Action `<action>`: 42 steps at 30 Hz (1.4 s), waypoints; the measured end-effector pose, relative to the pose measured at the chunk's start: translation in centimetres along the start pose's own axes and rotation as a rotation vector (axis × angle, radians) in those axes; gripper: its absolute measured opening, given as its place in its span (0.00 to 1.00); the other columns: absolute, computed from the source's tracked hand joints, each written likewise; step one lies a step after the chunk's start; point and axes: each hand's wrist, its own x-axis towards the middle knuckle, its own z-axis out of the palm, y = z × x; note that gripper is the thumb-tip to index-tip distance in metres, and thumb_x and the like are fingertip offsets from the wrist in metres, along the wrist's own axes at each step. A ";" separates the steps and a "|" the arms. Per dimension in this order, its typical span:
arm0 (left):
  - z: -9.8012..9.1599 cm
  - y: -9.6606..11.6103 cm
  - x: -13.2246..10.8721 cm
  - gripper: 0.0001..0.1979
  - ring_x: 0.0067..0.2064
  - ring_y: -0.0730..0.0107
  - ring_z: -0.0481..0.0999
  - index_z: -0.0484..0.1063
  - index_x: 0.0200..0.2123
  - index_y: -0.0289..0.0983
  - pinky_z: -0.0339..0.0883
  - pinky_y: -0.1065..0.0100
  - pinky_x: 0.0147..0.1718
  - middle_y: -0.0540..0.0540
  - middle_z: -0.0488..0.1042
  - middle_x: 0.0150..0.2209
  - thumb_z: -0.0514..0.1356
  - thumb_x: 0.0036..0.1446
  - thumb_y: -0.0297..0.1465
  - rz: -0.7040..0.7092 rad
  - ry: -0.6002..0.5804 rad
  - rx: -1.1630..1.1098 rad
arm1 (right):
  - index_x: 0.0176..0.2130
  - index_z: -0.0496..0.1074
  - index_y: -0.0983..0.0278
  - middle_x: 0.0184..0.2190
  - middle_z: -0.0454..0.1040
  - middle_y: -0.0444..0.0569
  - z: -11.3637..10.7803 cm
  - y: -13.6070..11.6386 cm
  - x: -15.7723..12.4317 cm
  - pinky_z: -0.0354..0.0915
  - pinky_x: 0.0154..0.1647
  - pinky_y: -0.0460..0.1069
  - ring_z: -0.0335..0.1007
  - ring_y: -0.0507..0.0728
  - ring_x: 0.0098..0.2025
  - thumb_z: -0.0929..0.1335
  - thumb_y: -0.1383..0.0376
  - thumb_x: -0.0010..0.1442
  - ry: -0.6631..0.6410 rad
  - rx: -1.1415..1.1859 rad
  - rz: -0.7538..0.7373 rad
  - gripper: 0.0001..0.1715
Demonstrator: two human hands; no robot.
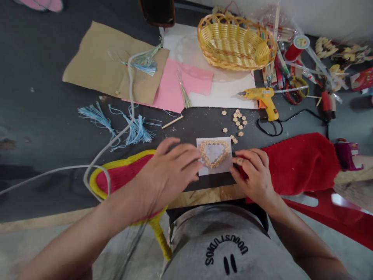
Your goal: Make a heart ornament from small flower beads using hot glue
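Observation:
A small white paper square lies near the table's front edge, with a heart outline of small wooden flower beads on it. My left hand lies flat with its fingertips on the paper's left edge. At the paper's right edge is my right hand, its fingers curled and pinched on the lower right corner. Several loose wooden flower beads lie just beyond the paper.
A yellow glue gun with a black cord lies at right, a yellow wicker basket behind it. Red knitted cloth is at right, a yellow-rimmed red piece at left. Blue tassels, a white cord, pink and brown sheets lie farther back.

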 end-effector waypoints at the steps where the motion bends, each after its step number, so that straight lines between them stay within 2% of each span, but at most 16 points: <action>1: 0.3 1.0 -0.7 0.09 0.55 0.59 0.73 0.73 0.46 0.38 0.57 0.50 0.59 0.47 0.77 0.51 0.56 0.67 0.33 0.007 -0.008 0.007 | 0.44 0.72 0.63 0.46 0.76 0.53 -0.1 0.2 -0.2 0.65 0.50 0.59 0.65 0.63 0.51 0.71 0.66 0.61 0.006 0.004 0.007 0.09; 3: 1.3 2.7 -1.9 0.15 0.57 0.61 0.71 0.72 0.52 0.36 0.52 0.52 0.64 0.46 0.76 0.55 0.56 0.68 0.37 0.006 0.005 0.002 | 0.43 0.72 0.63 0.45 0.75 0.53 -0.2 0.3 -0.4 0.65 0.50 0.59 0.65 0.62 0.50 0.71 0.66 0.62 0.016 0.012 0.017 0.08; 6: 2.8 4.5 -3.1 0.22 0.62 0.60 0.69 0.71 0.55 0.34 0.39 0.50 0.70 0.42 0.73 0.59 0.55 0.67 0.43 -0.049 -0.021 0.005 | 0.43 0.72 0.64 0.45 0.76 0.52 0.0 -0.5 0.0 0.65 0.50 0.58 0.65 0.62 0.50 0.71 0.64 0.62 0.027 0.021 0.014 0.09; 10: 3.8 5.9 -3.4 0.24 0.64 0.59 0.67 0.71 0.56 0.33 0.25 0.48 0.71 0.41 0.72 0.60 0.54 0.67 0.45 -0.112 -0.019 0.008 | 0.43 0.72 0.63 0.46 0.77 0.51 0.9 -2.3 1.5 0.62 0.50 0.59 0.65 0.62 0.51 0.71 0.56 0.62 0.007 -0.012 0.012 0.14; 13: 4.2 6.8 -3.3 0.26 0.63 0.56 0.67 0.72 0.55 0.33 0.22 0.44 0.70 0.38 0.74 0.58 0.56 0.66 0.46 -0.147 0.001 0.008 | 0.40 0.72 0.62 0.47 0.77 0.51 1.7 -3.3 2.6 0.60 0.51 0.59 0.65 0.63 0.52 0.70 0.50 0.61 -0.013 -0.061 0.022 0.19; 16: 4.5 7.6 -3.4 0.26 0.63 0.53 0.68 0.73 0.53 0.32 0.25 0.40 0.70 0.37 0.74 0.57 0.58 0.64 0.47 -0.160 0.016 -0.020 | 0.38 0.72 0.62 0.48 0.77 0.50 2.3 -3.8 3.1 0.59 0.53 0.60 0.64 0.64 0.53 0.71 0.49 0.59 -0.029 -0.084 0.042 0.19; 20: 4.8 8.0 -3.5 0.23 0.63 0.51 0.68 0.74 0.53 0.34 0.35 0.34 0.68 0.36 0.72 0.59 0.59 0.64 0.45 -0.181 -0.003 -0.044 | 0.36 0.72 0.61 0.48 0.77 0.49 2.6 -4.1 3.2 0.58 0.53 0.60 0.64 0.64 0.54 0.72 0.53 0.58 -0.036 -0.096 0.067 0.14; 24: 5.0 7.9 -3.5 0.19 0.64 0.51 0.67 0.76 0.50 0.35 0.37 0.31 0.67 0.38 0.72 0.60 0.58 0.65 0.42 -0.177 0.001 -0.043 | 0.35 0.71 0.60 0.49 0.76 0.50 2.7 -4.5 3.5 0.59 0.53 0.61 0.64 0.64 0.54 0.72 0.56 0.58 -0.042 -0.084 0.099 0.11; 27: 4.9 7.9 -3.4 0.19 0.63 0.50 0.68 0.76 0.51 0.35 0.40 0.30 0.67 0.38 0.72 0.60 0.59 0.65 0.42 -0.175 0.009 -0.034 | 0.37 0.71 0.60 0.49 0.76 0.51 2.4 -4.5 3.7 0.60 0.53 0.61 0.64 0.64 0.54 0.72 0.55 0.59 -0.044 -0.045 0.095 0.12; 29: 4.7 7.9 -3.3 0.21 0.64 0.50 0.67 0.74 0.54 0.35 0.41 0.31 0.67 0.39 0.70 0.62 0.59 0.65 0.42 -0.174 0.001 -0.024 | 0.39 0.71 0.61 0.48 0.75 0.51 1.9 -4.0 3.5 0.62 0.53 0.60 0.65 0.63 0.54 0.71 0.56 0.60 -0.021 0.001 0.076 0.12; 32: 4.4 7.6 -3.2 0.21 0.65 0.53 0.65 0.72 0.56 0.36 0.39 0.34 0.68 0.42 0.66 0.65 0.56 0.67 0.42 -0.158 -0.003 -0.008 | 0.41 0.70 0.60 0.46 0.75 0.51 1.0 -2.7 2.9 0.64 0.53 0.58 0.65 0.61 0.51 0.69 0.64 0.62 0.048 0.052 0.054 0.06; 36: 4.1 6.9 -2.9 0.20 0.63 0.58 0.67 0.72 0.56 0.34 0.36 0.39 0.69 0.41 0.71 0.61 0.51 0.70 0.39 -0.111 0.042 -0.007 | 0.40 0.70 0.60 0.42 0.75 0.48 0.9 -1.5 1.4 0.66 0.50 0.57 0.66 0.59 0.47 0.70 0.69 0.60 0.088 0.066 -0.006 0.08; 42: 3.4 5.9 -2.2 0.18 0.58 0.59 0.72 0.72 0.55 0.33 0.57 0.48 0.60 0.42 0.75 0.58 0.56 0.68 0.37 -0.063 0.025 0.014 | 0.44 0.72 0.60 0.45 0.75 0.49 1.9 -1.5 0.2 0.65 0.50 0.58 0.65 0.60 0.49 0.71 0.66 0.59 0.035 0.092 -0.012 0.12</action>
